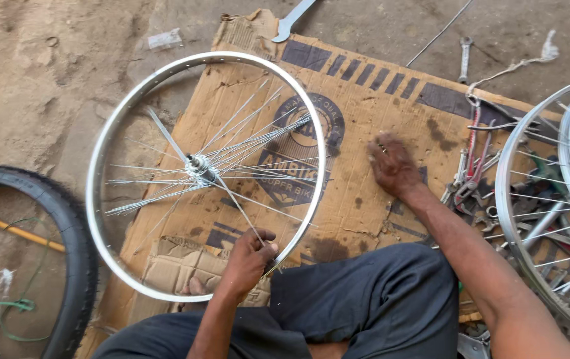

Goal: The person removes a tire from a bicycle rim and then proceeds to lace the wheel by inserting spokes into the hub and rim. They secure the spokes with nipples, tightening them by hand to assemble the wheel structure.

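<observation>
Gripping a thin steel spoke (242,211) at the rim, the left hand (248,260) steadies the partly laced silver bicycle wheel (115,126) on the brown cardboard sheet (371,86), many holes unfilled, while the right hand (391,165), fingers bent, presses the cardboard.

A wheel rim (109,133) is lying on the left part of a cardboard sheet (365,86) on the ground. The left hand (248,256) is touching its near edge. The right hand (391,165) is resting on the cardboard, right of the rim. A pile of tools (474,179) is lying further right, and beyond it maybe two more wheels (551,199). A tyre (66,219) is lying far left. A spanner (464,58) is lying behind the cardboard.
</observation>
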